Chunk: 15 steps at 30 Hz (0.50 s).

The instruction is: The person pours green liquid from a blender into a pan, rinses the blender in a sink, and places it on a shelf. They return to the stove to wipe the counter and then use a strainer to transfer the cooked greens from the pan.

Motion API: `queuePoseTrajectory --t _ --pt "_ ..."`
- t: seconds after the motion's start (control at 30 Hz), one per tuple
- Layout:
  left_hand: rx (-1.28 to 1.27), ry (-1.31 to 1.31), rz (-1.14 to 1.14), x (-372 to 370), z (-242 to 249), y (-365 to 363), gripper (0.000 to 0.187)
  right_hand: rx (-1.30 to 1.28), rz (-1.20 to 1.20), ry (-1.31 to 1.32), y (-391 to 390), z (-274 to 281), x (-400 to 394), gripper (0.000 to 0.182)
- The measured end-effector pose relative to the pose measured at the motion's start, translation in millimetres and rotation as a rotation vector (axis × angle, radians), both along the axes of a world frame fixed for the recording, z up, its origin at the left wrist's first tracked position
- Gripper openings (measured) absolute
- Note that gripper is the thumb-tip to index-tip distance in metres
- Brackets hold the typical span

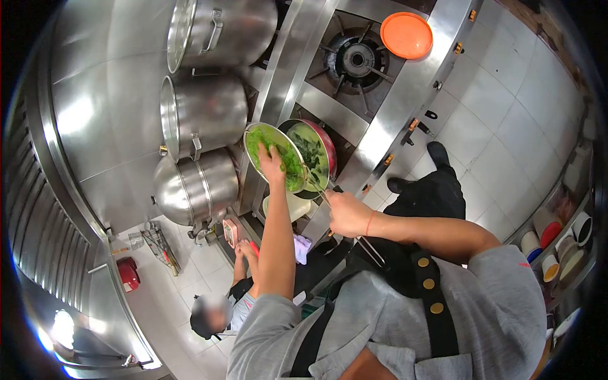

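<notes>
past the grey shirt (494,304), the right hand (351,215) clasps the handle (370,253) of the strainer (246,144), which lies ahead-left beside the pan (328,142), under the nearer left hand (273,167), fingers loosely spread.

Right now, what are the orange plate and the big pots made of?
The orange plate looks like smooth plastic, because its colour is bright and even, though coated metal is possible. The big pots look like brushed metal, probably stainless steel: they're silvery grey, with soft bright streaks.
</notes>
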State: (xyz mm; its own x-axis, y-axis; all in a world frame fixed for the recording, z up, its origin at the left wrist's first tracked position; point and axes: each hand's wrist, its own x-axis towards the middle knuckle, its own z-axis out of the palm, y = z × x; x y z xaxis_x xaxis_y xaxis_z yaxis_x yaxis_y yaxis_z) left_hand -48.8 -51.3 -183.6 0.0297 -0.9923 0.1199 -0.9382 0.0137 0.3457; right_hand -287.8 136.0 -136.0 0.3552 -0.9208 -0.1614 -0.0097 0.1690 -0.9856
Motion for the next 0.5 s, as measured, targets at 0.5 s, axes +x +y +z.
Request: queuePoseTrajectory --t 0.5 --pt "-0.104 0.074 -0.069 9 -25 21 0.046 0.046 0.059 -0.11 3 9 1 0.024"
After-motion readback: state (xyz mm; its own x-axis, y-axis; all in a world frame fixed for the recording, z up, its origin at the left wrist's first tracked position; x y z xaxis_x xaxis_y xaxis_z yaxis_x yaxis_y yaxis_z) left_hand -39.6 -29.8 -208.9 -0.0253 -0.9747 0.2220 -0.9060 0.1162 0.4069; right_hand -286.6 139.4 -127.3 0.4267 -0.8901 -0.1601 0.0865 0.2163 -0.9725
